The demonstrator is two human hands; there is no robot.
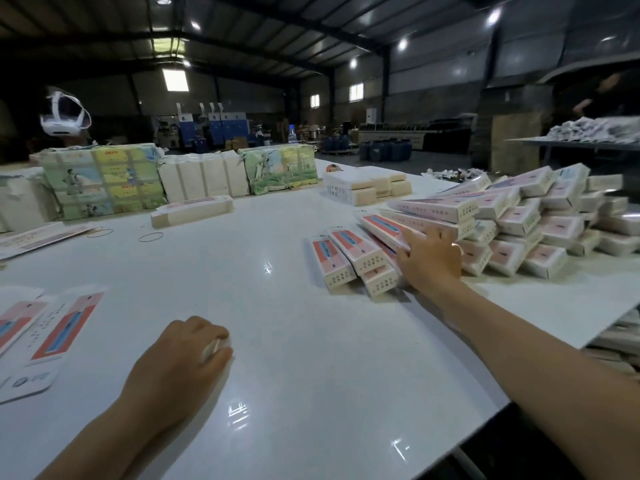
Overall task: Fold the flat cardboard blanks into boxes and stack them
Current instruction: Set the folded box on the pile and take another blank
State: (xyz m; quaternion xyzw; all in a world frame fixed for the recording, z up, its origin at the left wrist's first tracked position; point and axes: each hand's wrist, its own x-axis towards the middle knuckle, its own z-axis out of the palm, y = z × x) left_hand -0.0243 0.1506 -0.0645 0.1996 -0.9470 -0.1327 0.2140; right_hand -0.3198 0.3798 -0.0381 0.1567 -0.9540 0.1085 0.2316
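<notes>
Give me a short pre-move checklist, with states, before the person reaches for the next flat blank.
1. Right hand off the folded box: not ok, it rests on the box at the stack's edge.
2. Box seated squarely on the stack: cannot tell, it lies tilted.
3. Left hand free: cannot tell, fingers curl over something small and white.
4. Flat blanks within reach: ok, on the table beside the left hand.
5. Stack stable: cannot tell, boxes lean unevenly.
</notes>
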